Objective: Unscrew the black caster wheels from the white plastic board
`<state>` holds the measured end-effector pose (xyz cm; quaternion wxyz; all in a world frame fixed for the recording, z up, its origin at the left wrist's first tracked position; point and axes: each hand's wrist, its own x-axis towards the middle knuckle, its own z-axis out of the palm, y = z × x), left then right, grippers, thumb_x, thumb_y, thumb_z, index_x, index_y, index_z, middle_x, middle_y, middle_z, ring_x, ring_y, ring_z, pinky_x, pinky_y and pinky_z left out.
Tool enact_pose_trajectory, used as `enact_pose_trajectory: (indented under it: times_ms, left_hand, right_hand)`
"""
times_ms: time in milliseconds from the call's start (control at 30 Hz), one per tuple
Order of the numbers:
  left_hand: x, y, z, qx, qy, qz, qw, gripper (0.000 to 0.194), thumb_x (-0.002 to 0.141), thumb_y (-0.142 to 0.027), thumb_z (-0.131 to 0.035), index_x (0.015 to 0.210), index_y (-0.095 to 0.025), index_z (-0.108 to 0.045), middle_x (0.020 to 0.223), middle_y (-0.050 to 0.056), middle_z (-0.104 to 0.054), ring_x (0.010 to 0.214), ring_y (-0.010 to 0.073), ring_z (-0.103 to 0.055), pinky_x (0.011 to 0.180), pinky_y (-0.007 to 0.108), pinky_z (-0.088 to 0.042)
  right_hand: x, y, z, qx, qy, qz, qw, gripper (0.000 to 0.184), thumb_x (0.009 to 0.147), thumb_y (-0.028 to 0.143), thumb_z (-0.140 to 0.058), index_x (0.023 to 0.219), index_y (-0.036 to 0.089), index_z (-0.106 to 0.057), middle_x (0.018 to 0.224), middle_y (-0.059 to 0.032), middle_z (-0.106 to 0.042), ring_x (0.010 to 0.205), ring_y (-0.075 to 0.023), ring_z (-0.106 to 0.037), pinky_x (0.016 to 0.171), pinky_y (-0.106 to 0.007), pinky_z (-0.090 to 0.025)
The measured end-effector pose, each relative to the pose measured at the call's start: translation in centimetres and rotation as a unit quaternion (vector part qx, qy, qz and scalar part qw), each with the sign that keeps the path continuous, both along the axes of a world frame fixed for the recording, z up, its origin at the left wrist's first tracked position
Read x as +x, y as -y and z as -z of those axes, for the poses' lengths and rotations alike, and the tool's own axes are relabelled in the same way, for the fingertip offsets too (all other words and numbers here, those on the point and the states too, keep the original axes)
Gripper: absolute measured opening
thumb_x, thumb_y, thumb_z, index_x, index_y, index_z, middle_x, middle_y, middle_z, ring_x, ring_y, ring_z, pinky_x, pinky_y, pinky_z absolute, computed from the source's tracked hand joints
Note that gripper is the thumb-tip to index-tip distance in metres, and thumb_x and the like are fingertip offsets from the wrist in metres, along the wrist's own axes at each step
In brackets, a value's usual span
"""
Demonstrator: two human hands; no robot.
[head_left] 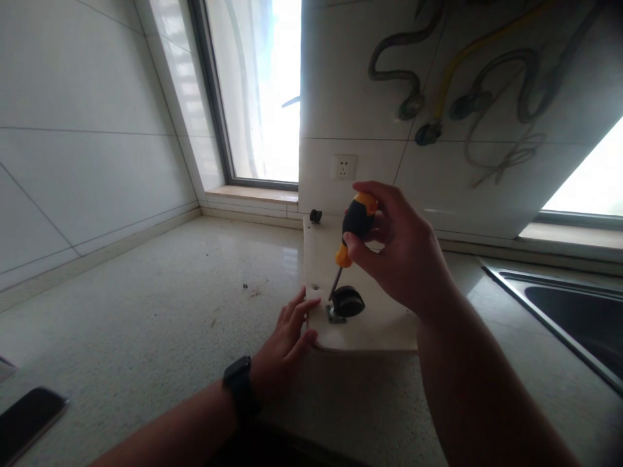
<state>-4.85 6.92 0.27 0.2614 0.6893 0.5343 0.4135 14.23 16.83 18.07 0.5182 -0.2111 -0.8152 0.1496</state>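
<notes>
A: Take the caster (348,301) as the centre of the clock, twelve away from the wearer. How is the right hand (402,259) set?

B: It sits at two o'clock, closed firmly round the orange-and-black handle of a screwdriver (357,220), thumb low, fingers wrapped over the top. The shaft slants down toward seven.

A: Does the tip touch anything?

B: It appears to meet the caster's metal plate (337,316), but the spot is dim and small, so I can't swear to contact.

A: And the left hand (287,337)?

B: Between eight and nine, open, holding nothing in its palm. Its fingers lie along the edge of the white board (384,334), one fingertip on top, near the plate. A dark watch (238,383) is on that wrist.

A: What about the surface?

B: The board lies flat on a speckled countertop (185,331), with a second caster (315,216) on it at eleven. Tiny dark bits (245,285) lie at nine, a dark phone-like slab (29,421) farther out past eight, and a sink (516,285) at three.

A: The room?

B: A bright window (253,91) at eleven, a wall socket (345,167) at twelve, grey hoses (374,65) and a yellow pipe (448,71) around one, against pale tiles
</notes>
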Motion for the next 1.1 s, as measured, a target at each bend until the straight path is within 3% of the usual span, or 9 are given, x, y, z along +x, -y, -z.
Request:
enact_pose_trajectory:
  times_ms: [433, 700, 867, 1100]
  left_hand:
    - [0.5, 0.8, 0.0, 0.024, -0.007, 0.008, 1.000, 0.051, 0.107, -0.050, -0.040, 0.156, -0.036, -0.040, 0.172, 0.008, -0.028, 0.157, 0.0362, -0.026, 0.123, 0.066, -0.033]
    - [0.4, 0.7, 0.2, 0.027, -0.015, 0.017, 0.999, 0.052, 0.107, -0.049, -0.040, 0.157, -0.036, -0.037, 0.173, 0.009, -0.024, 0.158, 0.0372, -0.023, 0.123, 0.067, -0.031]
    - [0.5, 0.7, 0.1, 0.036, -0.045, 0.019, 0.998, 0.051, 0.108, -0.046, -0.038, 0.158, -0.035, -0.034, 0.172, 0.010, -0.023, 0.157, 0.0371, -0.023, 0.122, 0.067, -0.032]
    - [0.9, 1.4, -0.8, 0.147, -0.155, -0.015, 0.977, 0.052, 0.106, -0.042, -0.047, 0.157, -0.036, -0.038, 0.169, 0.008, -0.020, 0.149, 0.0358, -0.026, 0.119, 0.061, -0.036]
  right_hand:
    - [-0.2, -0.5, 0.4, -0.016, 0.020, -0.019, 0.999, 0.071, 0.084, 0.024, -0.069, 0.151, 0.033, -0.049, 0.110, -0.0010, -0.070, 0.086, -0.0183, -0.072, 0.075, -0.034, -0.066]
    - [-0.4, -0.5, 0.5, -0.031, 0.031, -0.024, 0.999, 0.077, 0.087, 0.026, -0.066, 0.159, 0.037, -0.040, 0.116, -0.0023, -0.070, 0.084, -0.0183, -0.071, 0.074, -0.036, -0.067]
    - [-0.5, -0.9, 0.8, -0.056, 0.033, -0.066, 0.996, 0.081, 0.089, 0.024, -0.063, 0.163, 0.034, -0.031, 0.116, -0.0037, -0.070, 0.092, -0.0193, -0.071, 0.077, -0.036, -0.067]
    - [-0.6, -0.8, 0.7, -0.059, 0.039, -0.072, 0.995, 0.071, 0.090, 0.023, -0.063, 0.156, 0.032, -0.040, 0.116, -0.0049, -0.068, 0.097, -0.0216, -0.072, 0.079, -0.036, -0.066]
